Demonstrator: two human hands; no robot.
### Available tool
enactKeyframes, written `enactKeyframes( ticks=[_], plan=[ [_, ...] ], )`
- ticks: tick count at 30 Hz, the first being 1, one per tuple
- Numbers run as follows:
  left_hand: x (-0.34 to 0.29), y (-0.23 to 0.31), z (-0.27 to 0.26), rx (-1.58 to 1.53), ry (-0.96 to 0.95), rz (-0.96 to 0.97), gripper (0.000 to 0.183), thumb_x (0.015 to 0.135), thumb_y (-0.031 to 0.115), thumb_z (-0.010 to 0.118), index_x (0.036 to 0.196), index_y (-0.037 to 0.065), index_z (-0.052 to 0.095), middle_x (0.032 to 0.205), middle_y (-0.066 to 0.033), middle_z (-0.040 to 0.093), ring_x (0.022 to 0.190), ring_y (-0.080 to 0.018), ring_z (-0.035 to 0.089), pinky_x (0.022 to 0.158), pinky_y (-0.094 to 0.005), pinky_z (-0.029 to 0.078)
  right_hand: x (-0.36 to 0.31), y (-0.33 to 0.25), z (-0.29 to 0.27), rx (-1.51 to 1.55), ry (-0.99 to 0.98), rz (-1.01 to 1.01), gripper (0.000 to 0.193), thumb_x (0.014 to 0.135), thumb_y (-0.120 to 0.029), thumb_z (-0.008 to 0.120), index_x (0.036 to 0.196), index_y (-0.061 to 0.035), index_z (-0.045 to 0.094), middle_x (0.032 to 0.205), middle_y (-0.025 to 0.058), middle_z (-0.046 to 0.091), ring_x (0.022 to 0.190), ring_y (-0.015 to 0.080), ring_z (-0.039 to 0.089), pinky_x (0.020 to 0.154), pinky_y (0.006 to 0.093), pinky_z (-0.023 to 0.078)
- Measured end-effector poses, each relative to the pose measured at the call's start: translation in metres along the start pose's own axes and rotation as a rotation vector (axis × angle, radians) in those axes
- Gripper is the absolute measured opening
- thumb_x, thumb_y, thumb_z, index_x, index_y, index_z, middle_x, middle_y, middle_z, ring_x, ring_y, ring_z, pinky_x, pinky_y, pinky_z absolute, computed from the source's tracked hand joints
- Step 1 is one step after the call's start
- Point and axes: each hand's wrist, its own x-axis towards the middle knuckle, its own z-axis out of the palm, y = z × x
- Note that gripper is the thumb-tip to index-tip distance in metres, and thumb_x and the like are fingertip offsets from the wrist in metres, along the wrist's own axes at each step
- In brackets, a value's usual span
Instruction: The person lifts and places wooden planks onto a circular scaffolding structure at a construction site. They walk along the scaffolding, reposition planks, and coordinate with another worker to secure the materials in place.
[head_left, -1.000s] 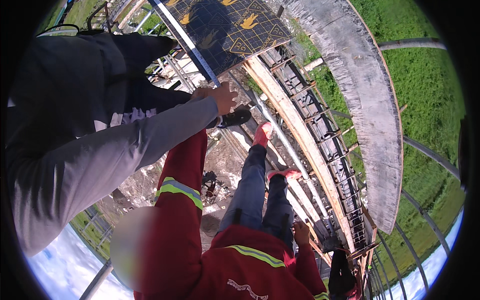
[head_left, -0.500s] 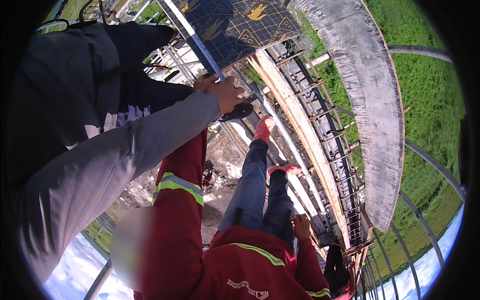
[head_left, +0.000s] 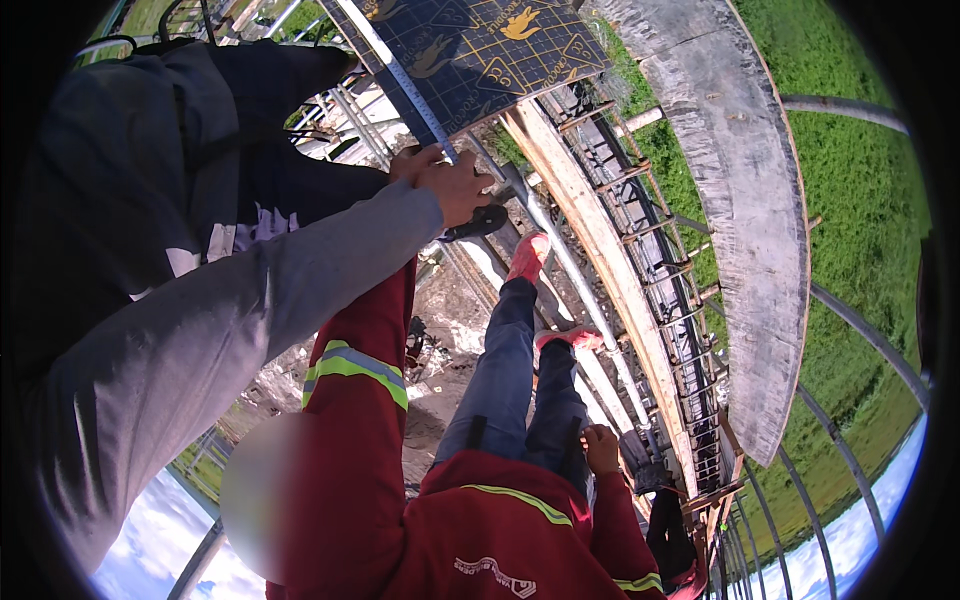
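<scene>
Hands: left hand point(head_left: 455, 185) clamped on metal straightedge point(head_left: 410, 90) against dark patterned board point(head_left: 480, 50); right unseen from my feed. Board held, unfixed.

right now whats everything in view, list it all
patterned panel: one, dark blue with yellow marks, top centre
metal straightedge: one, silvery, along the panel's left edge
wooden plank: one, tan, running diagonally
concrete slab: one, grey, curved, right
grass: green, far right
co-worker in red jacket: one, reflective stripes, blue trousers, red shoes, bottom centre
own grey-sleeved arm: one, left
own hand: one, on the straightedge; which hand it is cannot be told
</scene>
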Motion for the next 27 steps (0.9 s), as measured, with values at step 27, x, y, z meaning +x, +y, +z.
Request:
enactKeyframes(
  ticks=[27],
  plan=[
    [0.029,-0.052,0.097,-1.961,-0.731,0.449,0.033,0.081,0.046,0.063,0.096,0.016,0.066,0.093,-0.0097,0.065,0.088,-0.0316,0.064,0.076,-0.0459,0.049,0.010,-0.028,0.005,0.059,-0.063,0.046,0.022,0.089,-0.019,0.056,0.091,0.0012,0.064,0.078,0.0068,0.065,0.068,0.0137,0.062,0.060,0.0259,0.049]
  ],
)
